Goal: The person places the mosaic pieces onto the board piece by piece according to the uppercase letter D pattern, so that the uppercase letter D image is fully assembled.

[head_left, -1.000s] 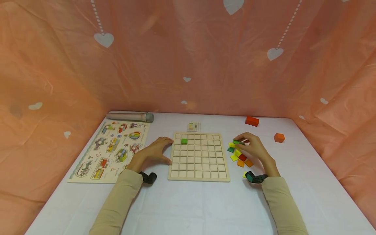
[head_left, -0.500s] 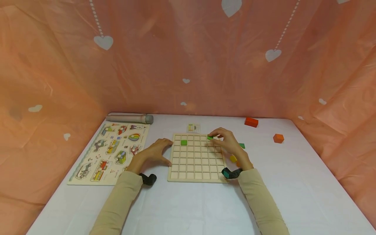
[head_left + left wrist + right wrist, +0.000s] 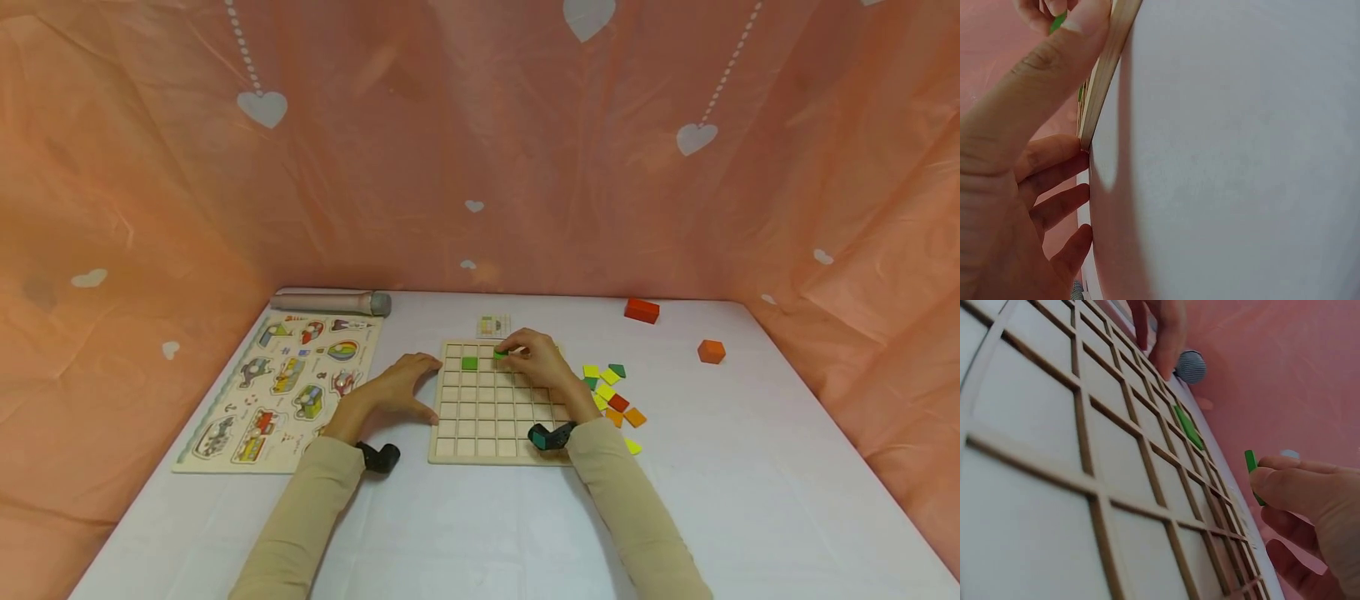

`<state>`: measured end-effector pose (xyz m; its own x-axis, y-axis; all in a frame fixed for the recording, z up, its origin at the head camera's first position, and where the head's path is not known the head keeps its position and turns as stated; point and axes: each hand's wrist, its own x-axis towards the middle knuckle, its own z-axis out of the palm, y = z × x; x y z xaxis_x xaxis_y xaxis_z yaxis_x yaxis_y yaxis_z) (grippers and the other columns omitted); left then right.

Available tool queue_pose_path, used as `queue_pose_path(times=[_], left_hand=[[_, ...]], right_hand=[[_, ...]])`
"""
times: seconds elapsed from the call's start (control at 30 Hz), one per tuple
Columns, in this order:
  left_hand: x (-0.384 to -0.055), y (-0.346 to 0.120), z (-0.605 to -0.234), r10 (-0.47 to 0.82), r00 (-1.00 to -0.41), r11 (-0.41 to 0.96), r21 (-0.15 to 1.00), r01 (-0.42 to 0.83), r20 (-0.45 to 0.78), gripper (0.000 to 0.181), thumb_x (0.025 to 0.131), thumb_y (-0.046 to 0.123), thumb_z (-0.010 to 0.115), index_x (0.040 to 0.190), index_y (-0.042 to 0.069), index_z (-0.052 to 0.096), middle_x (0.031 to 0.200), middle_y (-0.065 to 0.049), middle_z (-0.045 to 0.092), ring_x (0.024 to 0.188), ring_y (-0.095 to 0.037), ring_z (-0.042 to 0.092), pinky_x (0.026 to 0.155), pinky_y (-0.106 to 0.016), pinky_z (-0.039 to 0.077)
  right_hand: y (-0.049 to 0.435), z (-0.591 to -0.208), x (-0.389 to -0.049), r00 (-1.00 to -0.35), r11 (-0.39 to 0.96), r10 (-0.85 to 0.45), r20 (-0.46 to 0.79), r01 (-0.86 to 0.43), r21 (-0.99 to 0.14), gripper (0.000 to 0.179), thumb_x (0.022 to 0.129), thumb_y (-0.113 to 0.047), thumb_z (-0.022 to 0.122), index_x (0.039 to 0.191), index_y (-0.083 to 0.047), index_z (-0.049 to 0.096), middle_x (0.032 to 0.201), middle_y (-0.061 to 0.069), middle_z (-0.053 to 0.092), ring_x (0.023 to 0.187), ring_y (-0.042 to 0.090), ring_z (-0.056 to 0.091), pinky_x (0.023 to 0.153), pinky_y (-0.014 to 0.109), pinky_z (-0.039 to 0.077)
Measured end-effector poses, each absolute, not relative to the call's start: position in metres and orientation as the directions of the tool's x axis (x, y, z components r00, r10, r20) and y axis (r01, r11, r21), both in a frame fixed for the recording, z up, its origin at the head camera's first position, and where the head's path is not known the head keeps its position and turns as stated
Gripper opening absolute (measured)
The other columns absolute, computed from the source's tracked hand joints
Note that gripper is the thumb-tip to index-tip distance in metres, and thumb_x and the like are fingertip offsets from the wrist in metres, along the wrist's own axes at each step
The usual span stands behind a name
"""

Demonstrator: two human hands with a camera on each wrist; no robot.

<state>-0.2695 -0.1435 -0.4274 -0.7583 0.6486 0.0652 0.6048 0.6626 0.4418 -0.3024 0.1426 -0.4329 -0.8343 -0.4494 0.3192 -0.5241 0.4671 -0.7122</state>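
Note:
A wooden grid board [image 3: 486, 426] lies in front of me, with a green square tile [image 3: 469, 363] set in one compartment near its far left corner. My left hand [image 3: 390, 388] rests at the board's left side, thumb and fingers spread. In the left wrist view its thumb and index fingertip touch the board's edge [image 3: 1102, 84]. Over the far rows, my right hand [image 3: 542, 363] pinches a second green tile [image 3: 1251, 464] between thumb and fingers. The right wrist view shows that tile tilted on edge, above the board and apart from it.
Loose yellow, green, orange and red tiles [image 3: 618, 402] lie right of the board. A small pattern card [image 3: 493, 325] is behind it. At left are a picture puzzle board [image 3: 281, 392] and a microphone [image 3: 330, 302]. A red block [image 3: 642, 311] and an orange block [image 3: 711, 352] stand at right.
My right hand has lifted the green tile from the loose pile and carried it leftward over the board's far rows. The left hand has stayed at the board's left edge.

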Motion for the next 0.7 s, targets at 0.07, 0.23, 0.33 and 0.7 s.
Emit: queue_pose_path(times=[0.07,0.23,0.33,0.7], left_hand=[[-0.270,-0.144,-0.428,0.652,-0.755,0.659,0.440,0.610,0.071,0.088,0.062,0.036,0.085,0.128,-0.007,0.046,0.132,-0.023,0.045,0.124,-0.039,0.038,0.107,-0.048,0.030],[-0.270,-0.144,-0.429,0.657,-0.750,0.655,0.434,0.619,0.078,0.088,0.062,0.036,0.085,0.127,-0.008,0.046,0.131,-0.023,0.045,0.124,-0.039,0.038,0.107,-0.049,0.030],[-0.270,-0.144,-0.428,0.656,-0.751,0.656,0.437,0.615,0.072,0.088,0.062,0.036,0.085,0.128,-0.008,0.046,0.132,-0.023,0.045,0.124,-0.040,0.037,0.107,-0.049,0.029],[-0.272,-0.144,-0.430,0.651,-0.757,0.668,0.432,0.605,0.054,0.089,0.063,0.037,0.085,0.129,-0.007,0.045,0.133,-0.023,0.044,0.125,-0.040,0.037,0.108,-0.049,0.029]], right_hand=[[0.138,-0.434,-0.303,-0.832,0.469,-0.460,0.309,-0.523,-0.712,0.016,0.084,-0.006,0.068,0.099,-0.004,0.070,0.103,0.009,0.062,0.098,0.025,0.059,0.081,0.035,0.053],[0.129,-0.439,-0.305,-0.833,0.465,-0.475,0.284,-0.512,-0.723,0.013,0.084,-0.005,0.067,0.097,-0.003,0.071,0.102,0.010,0.063,0.093,0.023,0.061,0.080,0.030,0.053],[0.125,-0.441,-0.305,-0.830,0.468,-0.482,0.282,-0.516,-0.718,0.013,0.084,-0.004,0.068,0.096,-0.003,0.072,0.101,0.009,0.064,0.091,0.022,0.063,0.078,0.029,0.053],[0.122,-0.445,-0.304,-0.809,0.539,-0.513,0.286,-0.563,-0.626,0.014,0.085,-0.011,0.067,0.098,-0.008,0.073,0.103,0.005,0.064,0.095,0.022,0.056,0.077,0.032,0.049]])
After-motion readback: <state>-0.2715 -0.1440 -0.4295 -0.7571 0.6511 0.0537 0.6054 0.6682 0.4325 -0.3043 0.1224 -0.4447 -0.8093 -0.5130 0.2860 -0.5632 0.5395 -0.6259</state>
